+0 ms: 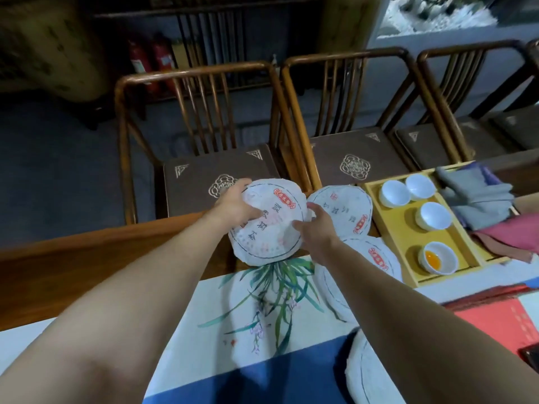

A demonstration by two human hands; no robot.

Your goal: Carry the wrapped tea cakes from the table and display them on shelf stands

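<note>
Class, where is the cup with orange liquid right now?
In the head view, the cup with orange liquid sits right of centre, at the near end of the yellow tray, beside a wrapped tea cake.

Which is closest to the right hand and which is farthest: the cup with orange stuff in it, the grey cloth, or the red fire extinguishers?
From the right hand in the head view:
1. Cup with orange liquid, on the yellow tray to the hand's right.
2. Grey cloth, past the tray, farther right.
3. Red fire extinguishers, on the floor behind the chairs, far left.

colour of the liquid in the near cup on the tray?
Orange-yellow, in the white cup nearest on the wooden tray. Head view, the only one.
</note>
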